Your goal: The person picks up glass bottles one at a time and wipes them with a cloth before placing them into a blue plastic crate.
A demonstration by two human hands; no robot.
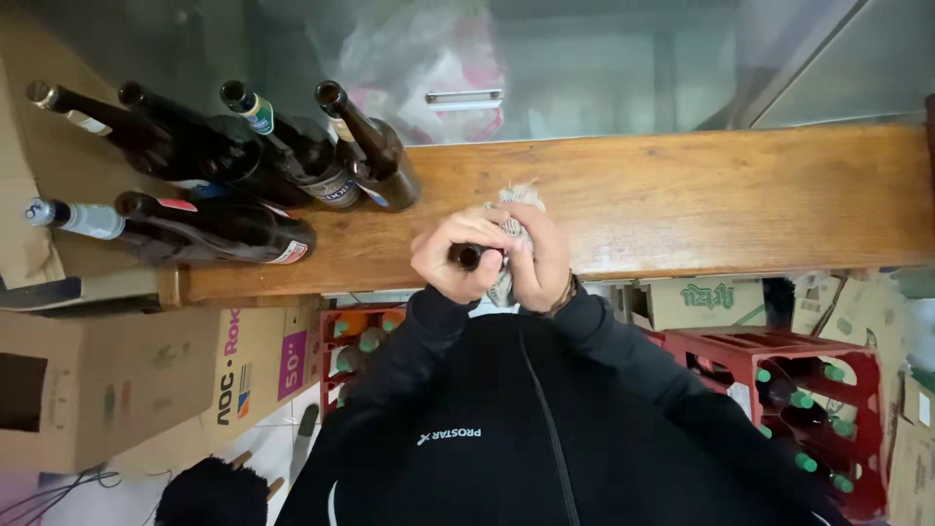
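My left hand (450, 261) is closed around the neck of a dark glass bottle (467, 256), whose open mouth points toward me. Beside it, my right hand (539, 258) grips a grey rag (510, 203) pressed against the bottle. The hands and the rag hide the bottle's body. Both hands are over the near edge of a wooden counter (701, 200). Black sleeves cover both arms.
Several dark bottles (292, 156) stand and lie at the counter's left end. Below the counter are red crates (779, 375) holding green-capped bottles, another crate (355, 341), and cardboard boxes (127, 390). A glass-fronted surface (584, 68) lies beyond the counter.
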